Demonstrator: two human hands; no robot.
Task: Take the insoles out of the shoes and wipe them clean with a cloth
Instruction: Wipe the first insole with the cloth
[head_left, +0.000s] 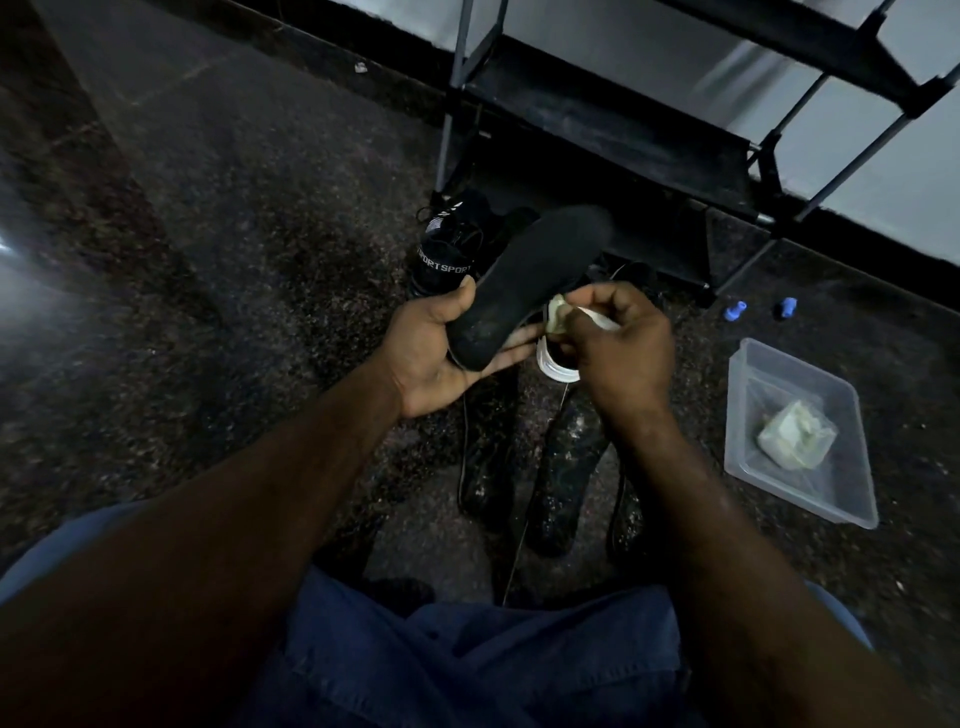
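The left hand (431, 358) cradles a black insole (524, 280), thumb curled over its edge, fingers (511, 348) beneath. The right hand (618, 353) pinches a pale cloth (558, 318) against the insole's side.

A black, metal-framed shoe rack (613, 124) stands at 1 o'clock on the dark speckled floor (234, 234). A clear plastic tub (737, 415) sits on the floor at 3 o'clock. Two small blue objects (733, 310) lie beyond it at 2 o'clock, and a tiny white scrap (360, 66) lies at 11 o'clock.
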